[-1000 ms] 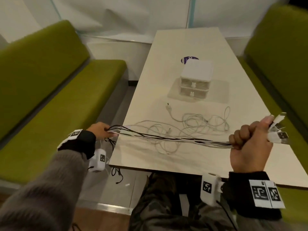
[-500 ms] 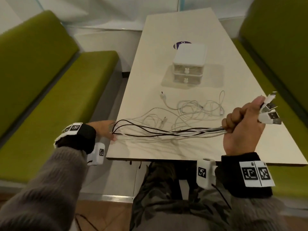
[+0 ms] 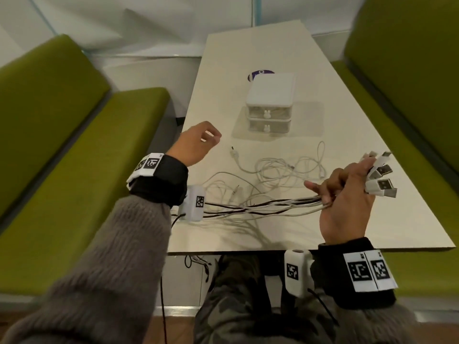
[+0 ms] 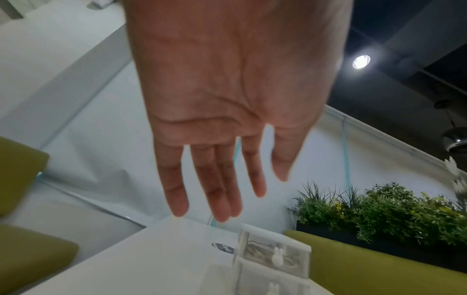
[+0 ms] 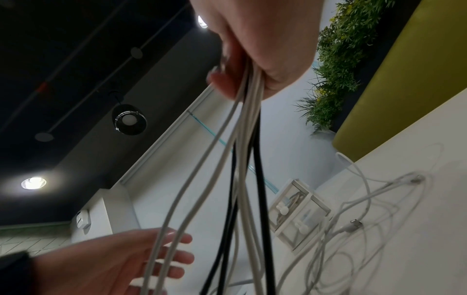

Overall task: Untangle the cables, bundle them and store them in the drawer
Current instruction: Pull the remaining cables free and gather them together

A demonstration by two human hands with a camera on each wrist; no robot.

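Booth table (image 3: 248, 234), green benches | right hand (image 3: 347, 202) grips cable bundle (image 3: 260, 207) near its USB plugs | left hand (image 3: 196, 142) relaxed, empty | I regrasp strands, fold evenly | drawer unit (image 3: 270, 105) beyond, closed

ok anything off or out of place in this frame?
Yes. The gathered cables held by the right hand trail left and drop over the table's near edge, with loose ends dangling below. White cables still lie tangled on the tabletop. The left hand holds nothing. Both drawers are shut.
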